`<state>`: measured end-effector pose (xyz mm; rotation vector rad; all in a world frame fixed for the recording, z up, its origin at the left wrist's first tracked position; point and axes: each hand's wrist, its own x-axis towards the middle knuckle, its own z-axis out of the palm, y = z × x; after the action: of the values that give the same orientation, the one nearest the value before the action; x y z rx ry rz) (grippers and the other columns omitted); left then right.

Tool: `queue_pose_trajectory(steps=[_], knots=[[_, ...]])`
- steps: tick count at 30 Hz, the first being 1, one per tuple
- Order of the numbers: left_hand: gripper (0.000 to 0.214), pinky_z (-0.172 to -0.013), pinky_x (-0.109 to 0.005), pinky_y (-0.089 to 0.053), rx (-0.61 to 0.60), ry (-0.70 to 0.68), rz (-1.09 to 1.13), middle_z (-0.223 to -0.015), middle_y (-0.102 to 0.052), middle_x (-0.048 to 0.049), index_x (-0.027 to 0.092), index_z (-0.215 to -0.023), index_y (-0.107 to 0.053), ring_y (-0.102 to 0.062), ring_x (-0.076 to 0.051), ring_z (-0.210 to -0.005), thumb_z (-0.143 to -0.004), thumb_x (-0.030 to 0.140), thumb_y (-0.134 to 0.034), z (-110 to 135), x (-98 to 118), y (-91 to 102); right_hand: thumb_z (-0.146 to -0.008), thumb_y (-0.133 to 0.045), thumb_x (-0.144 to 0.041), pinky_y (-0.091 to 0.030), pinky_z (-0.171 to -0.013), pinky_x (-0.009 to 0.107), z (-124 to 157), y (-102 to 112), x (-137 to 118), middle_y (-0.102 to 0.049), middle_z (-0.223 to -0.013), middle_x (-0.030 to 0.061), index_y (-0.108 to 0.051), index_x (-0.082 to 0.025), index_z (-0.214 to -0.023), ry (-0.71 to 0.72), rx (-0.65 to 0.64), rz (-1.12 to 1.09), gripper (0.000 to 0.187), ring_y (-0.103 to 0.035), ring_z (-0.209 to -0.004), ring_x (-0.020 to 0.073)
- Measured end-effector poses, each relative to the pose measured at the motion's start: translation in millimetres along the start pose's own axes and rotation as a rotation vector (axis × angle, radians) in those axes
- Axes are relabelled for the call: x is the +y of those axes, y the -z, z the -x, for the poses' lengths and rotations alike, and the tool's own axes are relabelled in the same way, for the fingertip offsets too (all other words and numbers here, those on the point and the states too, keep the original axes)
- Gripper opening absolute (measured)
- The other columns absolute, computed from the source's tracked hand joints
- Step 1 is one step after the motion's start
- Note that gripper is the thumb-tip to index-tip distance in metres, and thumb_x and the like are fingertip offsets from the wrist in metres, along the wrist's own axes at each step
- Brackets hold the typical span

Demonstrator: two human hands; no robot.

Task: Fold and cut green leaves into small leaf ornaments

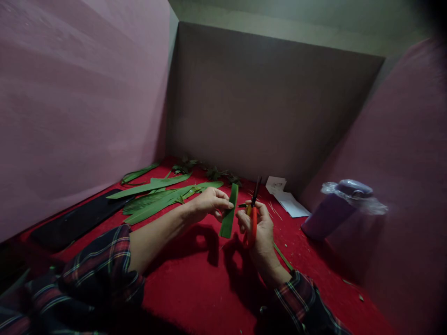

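My left hand (209, 203) pinches a short green leaf strip (229, 218) near its upper part, and the strip hangs upright above the red table cloth (195, 288). My right hand (256, 228) grips red-handled scissors (253, 211), whose dark blades point up and away, just right of the strip. The two hands are close together, a little above the cloth. Both arms wear plaid sleeves.
A pile of long green leaves (157, 195) lies at the left back, with small leafy cuttings (213, 172) behind. A black flat object (77, 218) lies at the left. White papers (286, 197) and a purple lidded cup (333, 207) are at the right. Cardboard walls enclose the table.
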<state>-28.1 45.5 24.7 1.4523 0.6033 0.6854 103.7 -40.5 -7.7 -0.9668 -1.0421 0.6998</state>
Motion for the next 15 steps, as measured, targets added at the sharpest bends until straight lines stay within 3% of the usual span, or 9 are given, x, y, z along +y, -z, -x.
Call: queue_pose_trajectory(steps=[9,15], knots=[[0.019,-0.041,-0.020,-0.040,0.019,0.088,0.071,-0.046,-0.052,0.0011,0.012,-0.052,-0.054,-0.047,-0.007,-0.040,-0.057,0.021,-0.070,2,5,-0.4,-0.064,-0.069,-0.028,-0.032,-0.040,0.018,-9,9,3,-0.051,-0.063,-0.0052,-0.048,-0.020,-0.095,-0.045,0.200,0.020,0.038,-0.042,-0.046,0.0072],[0.023,-0.044,-0.022,-0.044,0.024,0.068,0.110,-0.051,-0.054,0.0008,0.011,-0.056,-0.054,-0.050,-0.008,-0.044,-0.056,0.025,-0.072,1,1,0.4,-0.063,-0.072,-0.037,-0.034,-0.039,0.018,-7,6,2,-0.053,-0.064,-0.0041,-0.050,-0.019,-0.093,-0.121,0.068,0.041,0.041,-0.044,-0.047,0.0076]])
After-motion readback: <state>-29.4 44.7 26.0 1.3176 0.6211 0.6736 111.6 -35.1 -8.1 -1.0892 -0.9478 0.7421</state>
